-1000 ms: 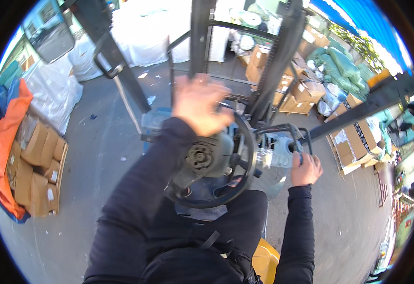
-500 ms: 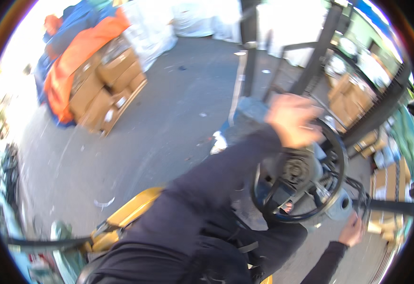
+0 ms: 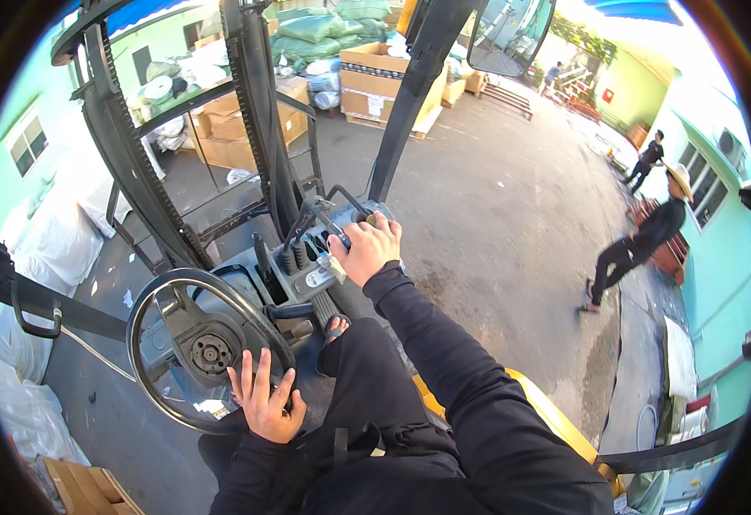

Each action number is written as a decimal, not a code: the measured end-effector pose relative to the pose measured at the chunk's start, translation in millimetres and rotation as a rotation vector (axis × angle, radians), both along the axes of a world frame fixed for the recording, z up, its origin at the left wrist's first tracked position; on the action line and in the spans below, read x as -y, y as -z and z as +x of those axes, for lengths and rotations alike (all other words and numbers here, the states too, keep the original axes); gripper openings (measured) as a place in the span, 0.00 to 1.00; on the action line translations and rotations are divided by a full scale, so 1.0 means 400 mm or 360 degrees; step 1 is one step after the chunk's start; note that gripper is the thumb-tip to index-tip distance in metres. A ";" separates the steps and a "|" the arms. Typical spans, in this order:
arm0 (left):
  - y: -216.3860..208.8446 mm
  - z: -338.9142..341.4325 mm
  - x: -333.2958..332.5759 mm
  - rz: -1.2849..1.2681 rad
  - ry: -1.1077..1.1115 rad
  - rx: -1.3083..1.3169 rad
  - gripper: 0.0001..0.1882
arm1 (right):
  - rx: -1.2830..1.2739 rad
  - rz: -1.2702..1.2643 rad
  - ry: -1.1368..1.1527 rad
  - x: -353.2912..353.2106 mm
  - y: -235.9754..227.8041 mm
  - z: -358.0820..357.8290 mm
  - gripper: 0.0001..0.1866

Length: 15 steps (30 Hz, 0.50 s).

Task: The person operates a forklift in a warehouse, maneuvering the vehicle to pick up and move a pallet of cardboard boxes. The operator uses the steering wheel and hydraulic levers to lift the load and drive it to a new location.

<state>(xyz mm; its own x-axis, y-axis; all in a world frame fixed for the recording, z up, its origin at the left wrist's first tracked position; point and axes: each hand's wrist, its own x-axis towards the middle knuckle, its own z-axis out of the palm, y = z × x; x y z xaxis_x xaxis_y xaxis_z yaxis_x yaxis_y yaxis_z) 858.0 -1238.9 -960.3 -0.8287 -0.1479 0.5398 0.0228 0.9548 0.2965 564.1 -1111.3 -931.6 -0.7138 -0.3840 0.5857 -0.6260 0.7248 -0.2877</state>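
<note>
My left hand [image 3: 268, 402] lies with fingers spread over the lower right rim of a black steering wheel [image 3: 139, 343], its palm resting against the rim. Ahead and to the right, my right hand [image 3: 367, 247] is closed around a control lever [image 3: 332, 225] on the dashboard console [image 3: 302, 276]. The lever's grip is partly hidden by the fingers. Beside it stand short levers with black rubber boots [image 3: 288, 259]. My sandalled foot [image 3: 337, 328] shows below the console.
A forklift mast [image 3: 259, 112] rises in front, with cartons [image 3: 384, 86] and stacked green sacks [image 3: 315, 34] beyond. On the right a person in a straw hat [image 3: 641, 236] walks along the yard; another person [image 3: 647, 159] is farther back. White-wrapped goods [image 3: 49, 232] line the left.
My view has swung right, from the tarp-covered cartons to the mast and yard. The left hand has moved from the wheel's far rim to its near rim; the right now grips a lever.
</note>
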 end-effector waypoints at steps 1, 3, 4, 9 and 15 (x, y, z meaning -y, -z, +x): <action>0.000 -0.018 0.001 -0.0003 -0.0022 0.0022 0.19 | -0.0031 -0.0028 -0.0006 -0.005 -0.013 -0.031 0.18; 0.003 -0.045 -0.007 0.0070 -0.0087 -0.0005 0.16 | -0.0064 -0.0069 -0.0038 -0.027 -0.030 -0.076 0.18; 0.002 -0.052 -0.011 -0.0008 -0.0048 -0.0150 0.14 | -0.0135 -0.0081 0.0005 -0.040 -0.034 -0.088 0.18; -0.019 0.007 -0.017 -0.0098 0.0042 -0.0133 0.14 | -0.0298 -0.0209 0.0103 -0.074 -0.017 -0.044 0.16; -0.056 -0.048 -0.025 -0.0279 0.0124 0.0076 0.17 | -0.0171 -0.0225 0.0168 -0.095 -0.045 -0.007 0.17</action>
